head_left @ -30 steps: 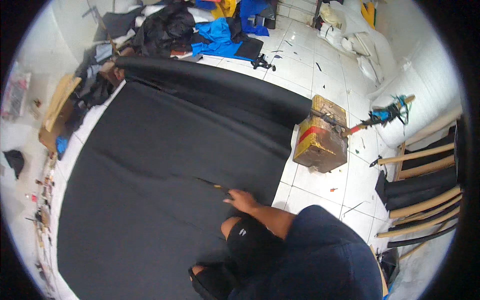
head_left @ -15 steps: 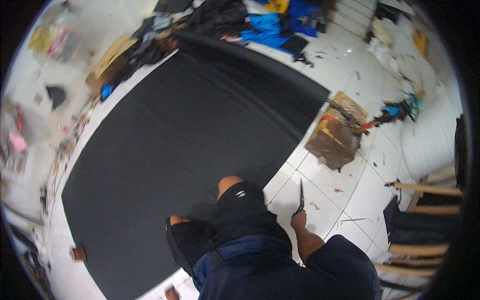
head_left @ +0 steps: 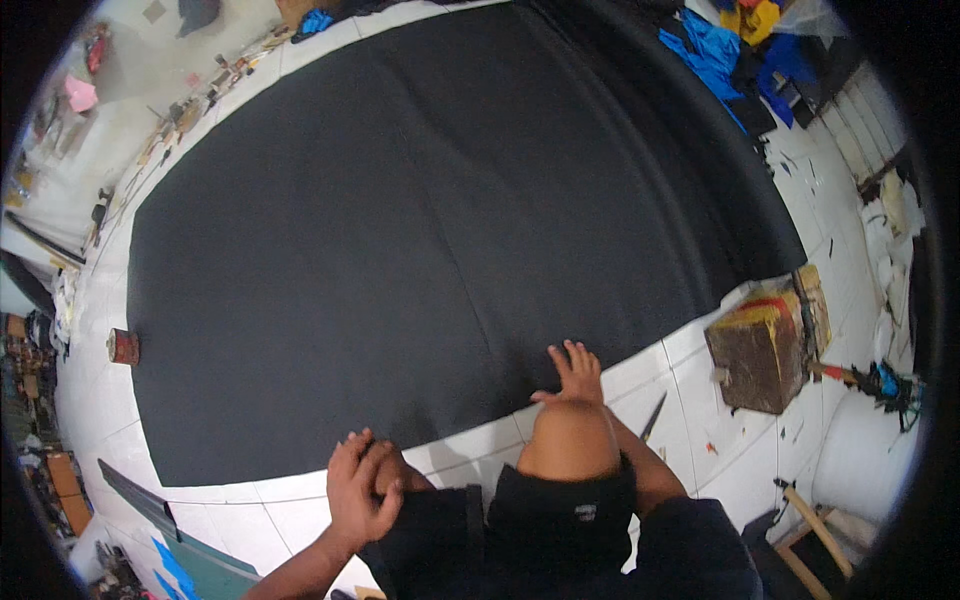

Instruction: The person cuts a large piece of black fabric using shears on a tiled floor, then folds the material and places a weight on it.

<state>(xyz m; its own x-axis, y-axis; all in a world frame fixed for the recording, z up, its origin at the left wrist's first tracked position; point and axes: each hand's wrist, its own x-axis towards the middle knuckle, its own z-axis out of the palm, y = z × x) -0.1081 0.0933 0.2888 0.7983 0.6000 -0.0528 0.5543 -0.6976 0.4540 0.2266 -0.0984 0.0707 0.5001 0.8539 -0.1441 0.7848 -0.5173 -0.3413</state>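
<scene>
A large sheet of black fabric (head_left: 350, 250) lies spread over the white tiled floor in front of me, with folds along its right side. My right hand (head_left: 575, 378) rests on its near edge, fingers spread and nothing held, just beyond my bent right knee. My left hand (head_left: 358, 490) lies over my left knee, holding no tool, near the fabric's front edge. Beside my right forearm, the dark pointed blade of the scissors (head_left: 655, 415) shows on the tiles; the forearm and knee hide their handles.
A worn brown block (head_left: 757, 350) stands at the fabric's right corner. A small red-brown tin (head_left: 123, 347) sits at its left edge. Blue cloth scraps (head_left: 712, 45) pile up at the far right. A white roll (head_left: 860, 460) and a wooden frame (head_left: 815, 530) are at the right.
My right hand has let go of the scissors and moved forward onto the fabric. My left hand has come into view on my knee. The view has turned, and my knees are bent lower.
</scene>
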